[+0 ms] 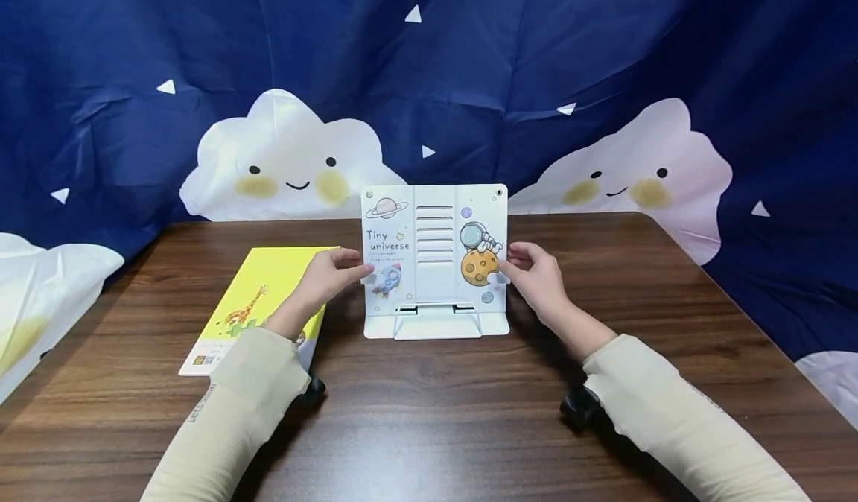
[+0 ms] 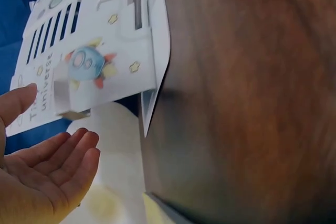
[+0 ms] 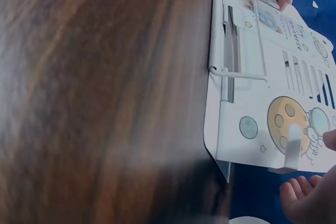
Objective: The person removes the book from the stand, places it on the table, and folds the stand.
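Note:
A white book stand [image 1: 436, 264] stands upright on the table, printed with "Tiny universe", a rocket and an astronaut on an orange planet. My left hand [image 1: 327, 278] is at its left edge, thumb tip close to the small side clip [image 2: 63, 95]. In the left wrist view, the thumb and the loosely bent fingers are spread apart with a gap between them. My right hand [image 1: 541, 280] is at the opposite edge, beside the other clip [image 3: 293, 150]. Its thumb overlaps the panel's front in the right wrist view, with the relaxed fingers apart from it.
To the left lies a yellow book [image 1: 237, 293] with a giraffe on its cover, partly hidden under my left forearm. The dark wooden table [image 1: 429, 427] extends around the stand. Behind it hangs a blue curtain [image 1: 469, 62] with smiling clouds.

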`<state>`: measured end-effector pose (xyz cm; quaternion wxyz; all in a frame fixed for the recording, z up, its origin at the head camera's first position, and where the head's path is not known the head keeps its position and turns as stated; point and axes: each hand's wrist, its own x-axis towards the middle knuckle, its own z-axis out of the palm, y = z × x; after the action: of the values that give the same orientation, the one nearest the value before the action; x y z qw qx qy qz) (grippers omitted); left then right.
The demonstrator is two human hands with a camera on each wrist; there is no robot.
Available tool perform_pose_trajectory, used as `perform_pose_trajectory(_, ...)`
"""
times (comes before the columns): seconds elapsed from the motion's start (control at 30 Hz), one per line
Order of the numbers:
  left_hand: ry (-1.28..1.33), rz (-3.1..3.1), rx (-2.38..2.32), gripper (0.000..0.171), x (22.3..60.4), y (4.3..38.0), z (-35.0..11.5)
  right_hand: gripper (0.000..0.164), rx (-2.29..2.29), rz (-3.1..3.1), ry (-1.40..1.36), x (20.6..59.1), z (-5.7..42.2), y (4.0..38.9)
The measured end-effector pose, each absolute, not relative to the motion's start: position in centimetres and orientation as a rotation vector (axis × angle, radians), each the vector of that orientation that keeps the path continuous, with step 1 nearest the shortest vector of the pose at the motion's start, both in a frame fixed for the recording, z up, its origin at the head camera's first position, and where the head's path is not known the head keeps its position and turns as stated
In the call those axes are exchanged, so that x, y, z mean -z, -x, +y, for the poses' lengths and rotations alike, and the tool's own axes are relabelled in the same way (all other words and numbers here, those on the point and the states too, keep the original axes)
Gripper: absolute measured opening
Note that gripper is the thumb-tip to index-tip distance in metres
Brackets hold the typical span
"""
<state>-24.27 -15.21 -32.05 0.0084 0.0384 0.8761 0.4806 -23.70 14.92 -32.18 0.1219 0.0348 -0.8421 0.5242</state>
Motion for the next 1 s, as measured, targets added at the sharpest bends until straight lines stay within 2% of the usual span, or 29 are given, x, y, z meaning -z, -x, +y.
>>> perform_pose_trajectory(0.27,-0.199,2.727,-1.56,0.036,32.8,24.1,-14.2,0.038,-1.592,-2.488,-0.107,32.8,14.5,23.8)
perform_pose_trajectory(0.6,-0.192,2.824,-1.52,0.035,33.0,23.7,-13.4,0.044,-1.448,-2.59,-0.106,33.5,14.2,23.7)
perform_pose_trajectory(1.0,-0.098,2.89,-1.417,0.034,33.0,23.6,-12.8,0.039,-1.379,-2.614,-0.117,33.5,13.7,23.7)
